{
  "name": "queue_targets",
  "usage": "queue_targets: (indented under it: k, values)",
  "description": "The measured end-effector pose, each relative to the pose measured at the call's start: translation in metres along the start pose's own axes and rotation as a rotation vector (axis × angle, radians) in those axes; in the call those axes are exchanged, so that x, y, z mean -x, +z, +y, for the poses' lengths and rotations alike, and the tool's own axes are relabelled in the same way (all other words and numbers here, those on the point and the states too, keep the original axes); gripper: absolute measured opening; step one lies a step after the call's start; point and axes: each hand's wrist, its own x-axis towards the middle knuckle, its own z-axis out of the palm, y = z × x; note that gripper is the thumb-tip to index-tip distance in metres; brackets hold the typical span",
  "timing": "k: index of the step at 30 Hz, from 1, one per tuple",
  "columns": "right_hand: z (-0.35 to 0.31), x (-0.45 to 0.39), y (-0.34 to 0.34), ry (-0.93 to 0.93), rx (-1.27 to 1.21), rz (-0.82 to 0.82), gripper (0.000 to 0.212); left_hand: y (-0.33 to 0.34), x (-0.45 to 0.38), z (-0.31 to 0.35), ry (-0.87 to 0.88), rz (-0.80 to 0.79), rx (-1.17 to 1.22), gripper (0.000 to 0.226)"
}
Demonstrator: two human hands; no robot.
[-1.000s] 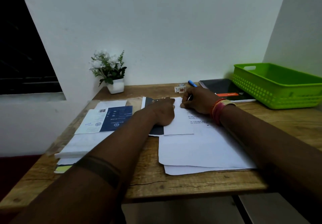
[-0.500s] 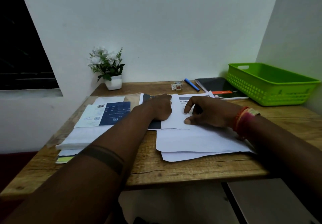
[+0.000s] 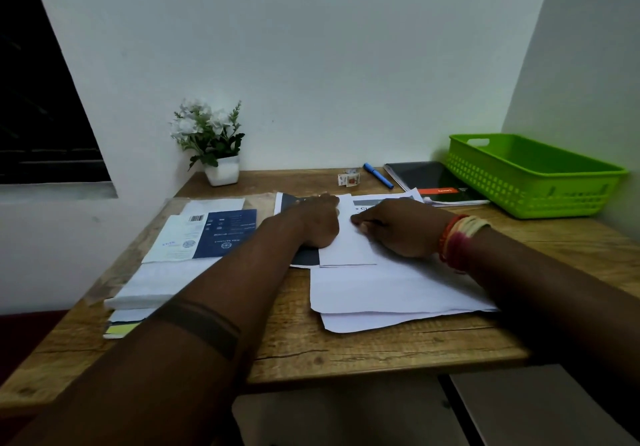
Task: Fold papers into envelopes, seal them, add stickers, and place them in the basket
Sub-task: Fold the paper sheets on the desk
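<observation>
Hands: left hand flat, right hand fingers curled, both pressing folded paper.

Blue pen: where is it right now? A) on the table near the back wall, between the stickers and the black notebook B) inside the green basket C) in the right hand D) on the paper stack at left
A: the blue pen lies on the table between the stickers and the black notebook; neither hand touches it.
</observation>
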Motion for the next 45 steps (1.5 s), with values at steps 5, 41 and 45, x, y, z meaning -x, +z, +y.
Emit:
queue_targets:
  k: [5, 41, 45]
  values:
    - [0.004, -0.033, -0.004, 0.068, 0.071, 0.01, 0.038, -0.002, 0.0, 0.0, 0.001, 0.0, 0.015, 0.05]
    - [0.04, -0.084, 0.013, 0.249, -0.418, 0.541, 0.003, -0.002, 0.008, 0.03, 0.087, 0.131, 0.157, 0.046]
    - [0.047, -0.072, 0.004, 0.3, -0.487, 0.456, 0.015, 0.002, 0.009, 0.037, 0.08, 0.124, 0.121, 0.061]
